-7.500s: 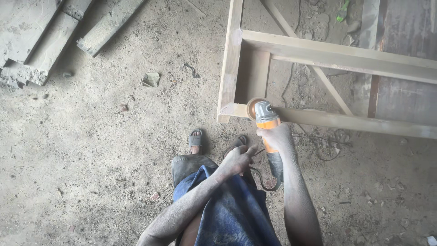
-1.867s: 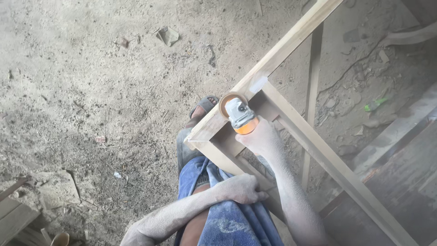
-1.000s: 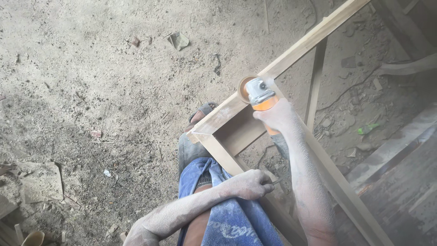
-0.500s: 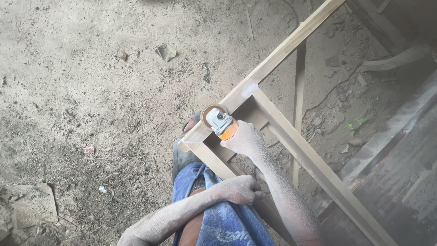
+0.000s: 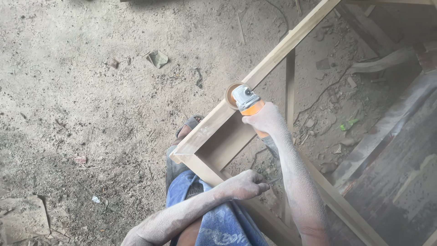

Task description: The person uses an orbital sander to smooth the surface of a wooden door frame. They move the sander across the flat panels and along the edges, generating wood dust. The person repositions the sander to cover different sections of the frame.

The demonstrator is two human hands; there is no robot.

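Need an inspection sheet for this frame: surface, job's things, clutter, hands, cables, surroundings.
Surface: dusty dirt floor, uneven.
Job's things: pale wooden frame lying diagonally; orange-and-grey angle grinder, its disc against the frame's long rail.
Clutter: crumpled scrap, small stones, wood chips, green scrap.
Hands: right hand gripping the grinder body; left hand closed on the frame's lower rail. Both dust-coated.
Cables: dark cord trailing on the floor inside the frame; its end cannot be told.
Surroundings: weathered planks at right, flat slab lower left, sandalled foot beside the frame corner.
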